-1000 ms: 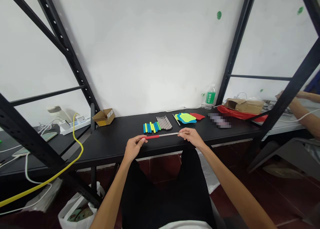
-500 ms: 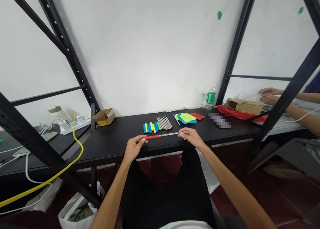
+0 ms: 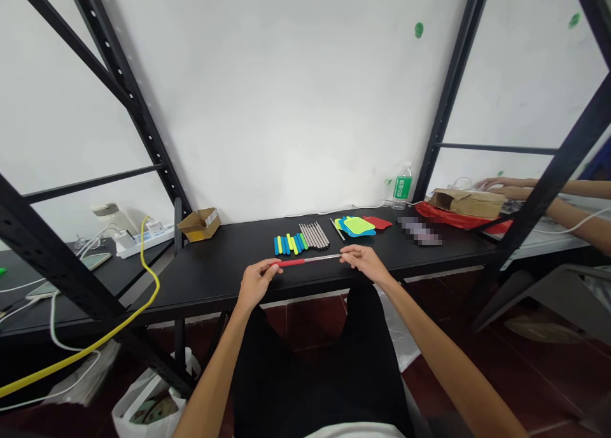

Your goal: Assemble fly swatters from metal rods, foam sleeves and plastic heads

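Observation:
A thin metal rod with a red handle (image 3: 292, 262) is held level above the front of the black table. My left hand (image 3: 256, 281) pinches the red end between thumb and fingers. At the other end, my right hand (image 3: 365, 261) has its fingertips closed on the bare metal tip. Just beyond the rod lies a row of blue, yellow and green handle grips (image 3: 291, 243). Beside them are several metal rods (image 3: 314, 235) laid side by side. Flat fly-swatter heads (image 3: 358, 226) in yellow and blue are piled to the right, with a red one (image 3: 378, 222) behind.
An open cardboard box (image 3: 199, 225) sits on the table's left. On the right stand a water bottle (image 3: 402, 187) and a blurred-out item (image 3: 420, 230). Another person's hands (image 3: 508, 186) are by a cardboard box (image 3: 470, 204) on red plastic. A yellow cable (image 3: 151, 291) hangs at left.
My hands and the rod stay almost in place. At the right, the other person's hands have shifted left and lower, over the cardboard box.

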Demonstrator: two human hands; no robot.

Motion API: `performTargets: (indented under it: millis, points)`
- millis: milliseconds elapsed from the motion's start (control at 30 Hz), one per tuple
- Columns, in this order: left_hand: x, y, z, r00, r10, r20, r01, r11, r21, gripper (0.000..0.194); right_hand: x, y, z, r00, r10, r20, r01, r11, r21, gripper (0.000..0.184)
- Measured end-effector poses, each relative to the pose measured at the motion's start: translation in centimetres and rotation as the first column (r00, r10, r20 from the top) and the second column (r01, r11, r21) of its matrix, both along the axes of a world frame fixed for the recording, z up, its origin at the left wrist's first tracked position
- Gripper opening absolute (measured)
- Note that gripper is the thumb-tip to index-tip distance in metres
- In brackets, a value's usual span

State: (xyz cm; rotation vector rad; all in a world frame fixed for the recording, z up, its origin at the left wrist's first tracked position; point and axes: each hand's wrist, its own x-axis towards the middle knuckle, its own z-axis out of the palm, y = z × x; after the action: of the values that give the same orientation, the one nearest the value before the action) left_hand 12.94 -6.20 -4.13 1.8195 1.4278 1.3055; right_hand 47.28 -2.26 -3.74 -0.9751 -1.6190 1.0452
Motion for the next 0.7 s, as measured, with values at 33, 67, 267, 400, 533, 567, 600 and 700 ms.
performTargets:
  millis: [33, 67, 267, 400, 533, 567, 600, 700]
  points:
    - [-0.02, 0.00, 0.00, 1.000, 0.003, -0.003, -0.003, 1.000, 0.001, 0.046, -0.04, -0.07, 0.12, 1.000, 0.009, -0.017, -0.009, 1.000, -0.001, 0.045]
    - [-0.04, -0.01, 0.01, 1.000, 0.005, -0.004, -0.005, 1.000, 0.002, 0.046, -0.08, -0.14, 0.23, 0.999, 0.014, -0.030, -0.014, 1.000, -0.002, 0.046]
    - [-0.07, -0.01, 0.03, 1.000, 0.001, 0.002, -0.001, 1.000, -0.004, 0.046, -0.21, -0.28, 0.41, 0.999, -0.027, 0.021, 0.027, 0.999, -0.023, 0.042]
    - [-0.04, 0.00, 0.05, 1.000, -0.002, 0.009, 0.002, 1.000, -0.004, 0.046, -0.10, -0.18, 0.16, 0.998, -0.023, 0.063, 0.023, 1.000, -0.002, 0.043]
    - [-0.05, -0.01, 0.06, 1.000, 0.002, -0.003, -0.002, 1.000, -0.008, 0.045, -0.15, -0.37, 0.36, 0.999, -0.013, 0.047, 0.013, 1.000, 0.001, 0.043]
    - [-0.05, -0.01, 0.05, 1.000, 0.001, -0.006, -0.002, 1.000, -0.008, 0.045, -0.18, -0.44, 0.47, 0.999, -0.004, 0.033, 0.004, 1.000, 0.003, 0.044]
    - [-0.05, -0.03, 0.05, 1.000, 0.002, -0.009, -0.002, 1.000, -0.008, 0.045, -0.22, -0.49, 0.57, 1.000, 0.004, 0.019, -0.004, 1.000, 0.005, 0.045]
    - [-0.01, -0.08, 0.06, 1.000, 0.005, -0.009, -0.005, 1.000, -0.004, 0.045, -0.27, -0.53, 0.69, 1.000, 0.012, 0.001, -0.012, 1.000, 0.005, 0.043]
